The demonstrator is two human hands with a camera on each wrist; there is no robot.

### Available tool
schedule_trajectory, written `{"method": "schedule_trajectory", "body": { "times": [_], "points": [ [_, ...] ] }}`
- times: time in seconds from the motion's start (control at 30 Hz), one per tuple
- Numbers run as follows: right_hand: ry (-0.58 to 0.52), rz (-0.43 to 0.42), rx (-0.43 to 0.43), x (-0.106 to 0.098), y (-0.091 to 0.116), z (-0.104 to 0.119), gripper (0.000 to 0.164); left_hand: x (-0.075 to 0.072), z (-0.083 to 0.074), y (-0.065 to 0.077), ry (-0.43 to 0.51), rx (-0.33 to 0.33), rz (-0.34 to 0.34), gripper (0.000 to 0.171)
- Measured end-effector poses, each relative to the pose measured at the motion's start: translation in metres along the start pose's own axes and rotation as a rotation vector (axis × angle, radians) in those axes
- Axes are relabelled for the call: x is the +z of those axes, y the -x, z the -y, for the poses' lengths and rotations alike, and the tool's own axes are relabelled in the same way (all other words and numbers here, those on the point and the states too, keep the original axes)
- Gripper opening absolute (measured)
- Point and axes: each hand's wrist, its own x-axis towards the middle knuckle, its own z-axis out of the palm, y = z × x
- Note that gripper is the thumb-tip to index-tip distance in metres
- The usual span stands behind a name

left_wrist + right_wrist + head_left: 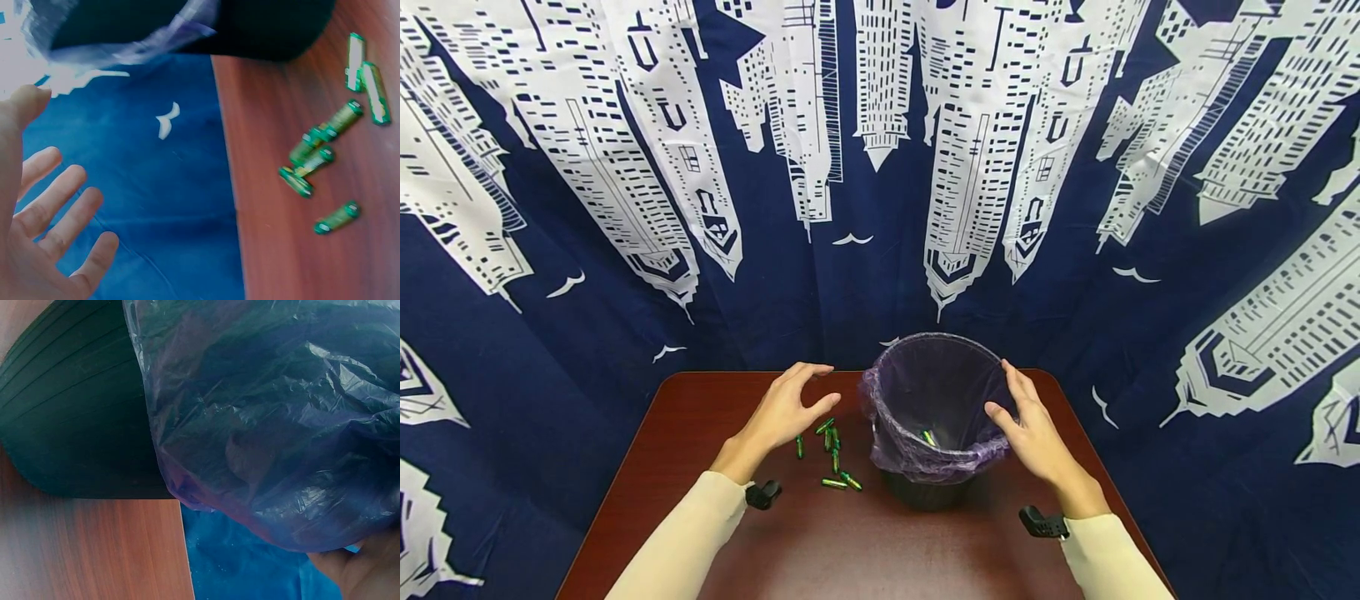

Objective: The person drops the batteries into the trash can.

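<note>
A dark trash bin (928,493) stands on the table, its rim lined with a purple plastic bag (917,458) folded over the outside. My right hand (1033,425) is at the bin's right rim, thumb over the inside and fingers along the outer edge; in the right wrist view the bag (262,444) hides most of the fingers. My left hand (782,408) hovers left of the bin, empty, thumb and fingers spread apart; the left wrist view shows the fingers (69,225) loosely extended. Below it lie several green batteries (835,461). One battery (929,437) shows inside the bin.
The reddish-brown wooden table (820,550) ends just behind the bin. A navy curtain (790,308) with white building prints hangs behind and around it. Small black devices (1043,523) are strapped at both wrists.
</note>
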Motion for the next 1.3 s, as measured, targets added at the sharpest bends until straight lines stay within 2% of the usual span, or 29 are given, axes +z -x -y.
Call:
{"method": "schedule_trajectory", "body": {
  "times": [0.37,0.67,0.77,1.03,1.3],
  "points": [
    [-0.008,-0.005,0.0,-0.002,-0.002,-0.003,0.085,0.016,0.043,0.019,-0.047,-0.07,0.019,0.057],
    [-0.023,0.001,0.0,0.0,-0.001,-0.003,0.084,0.027,0.073,0.037,-0.014,-0.162,0.07,0.061],
    [-0.027,0.0,-0.003,0.0,-0.001,-0.004,0.085,0.032,0.081,0.041,-0.021,-0.174,0.071,0.062],
    [-0.024,-0.003,-0.019,0.002,-0.001,-0.007,0.085,0.042,0.093,0.05,-0.028,-0.219,0.102,0.063],
    [-0.025,-0.001,-0.013,0.001,-0.001,-0.009,0.086,0.054,0.1,0.057,-0.078,-0.241,0.138,0.066]
  ]
}}
